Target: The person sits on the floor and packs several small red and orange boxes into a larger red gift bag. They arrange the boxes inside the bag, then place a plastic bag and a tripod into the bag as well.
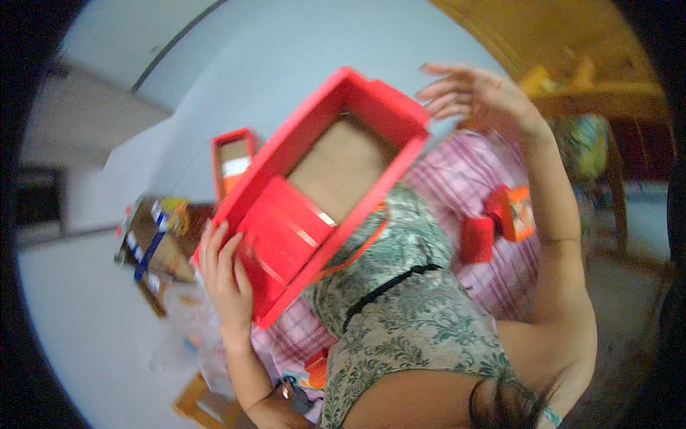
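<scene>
A large red cardboard box (278, 230) is tilted over my lap, its hollow side facing me. Inside it are a bare brown panel (337, 166) and a red panel across the lower-left half. My left hand (228, 273) grips its lower-left end, with the fingers over the rim. My right hand (477, 96), slightly blurred, is off the box near its upper-right corner. Its fingers are apart and nothing is in them. An orange cord (364, 246) curves out along the box's lower-right side. The outer faces of the box are hidden.
Pink plaid cloth (504, 279) lies under me, with a red box (477, 239) and an orange packet (520, 213) on it. A smaller red-rimmed box (234, 153) stands beyond. At left are a brown carton (171, 257) and wooden furniture (206, 399); a wooden chair (600, 102) is at right.
</scene>
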Available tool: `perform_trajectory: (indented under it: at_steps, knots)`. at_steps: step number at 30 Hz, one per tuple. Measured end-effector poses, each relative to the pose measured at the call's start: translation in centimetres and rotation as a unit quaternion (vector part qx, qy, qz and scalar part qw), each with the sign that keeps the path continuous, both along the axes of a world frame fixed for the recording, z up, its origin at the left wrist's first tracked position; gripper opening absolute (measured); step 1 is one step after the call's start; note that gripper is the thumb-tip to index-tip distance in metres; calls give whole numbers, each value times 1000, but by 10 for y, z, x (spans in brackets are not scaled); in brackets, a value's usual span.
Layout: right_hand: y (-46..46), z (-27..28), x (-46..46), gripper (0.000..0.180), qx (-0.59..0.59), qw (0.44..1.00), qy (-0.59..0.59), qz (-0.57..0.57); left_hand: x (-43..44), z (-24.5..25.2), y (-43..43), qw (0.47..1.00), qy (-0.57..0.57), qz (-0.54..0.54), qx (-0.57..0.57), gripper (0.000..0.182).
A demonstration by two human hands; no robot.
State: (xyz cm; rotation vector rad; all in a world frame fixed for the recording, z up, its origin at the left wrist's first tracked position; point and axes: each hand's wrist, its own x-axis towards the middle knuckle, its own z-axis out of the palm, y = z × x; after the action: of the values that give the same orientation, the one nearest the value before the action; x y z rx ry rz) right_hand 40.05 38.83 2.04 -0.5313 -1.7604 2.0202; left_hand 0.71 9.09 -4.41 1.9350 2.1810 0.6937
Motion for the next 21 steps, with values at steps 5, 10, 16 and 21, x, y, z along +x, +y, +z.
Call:
perform_trajectory:
  at_steps: [5,10,16,21]
  knots:
    - [-23,-49,212,63,55,873,-209,-436,28,-9,50,969,23,-204,-139,43]
    - [-132,-222,381,102,167,639,-590,-465,34,-42,72,940,77,-257,-211,56]
    - [-186,-190,250,127,96,594,-724,-338,32,-38,61,938,114,-241,-223,59]
    - [-221,-184,226,126,191,590,-679,-393,35,-39,64,935,118,-241,-233,60]
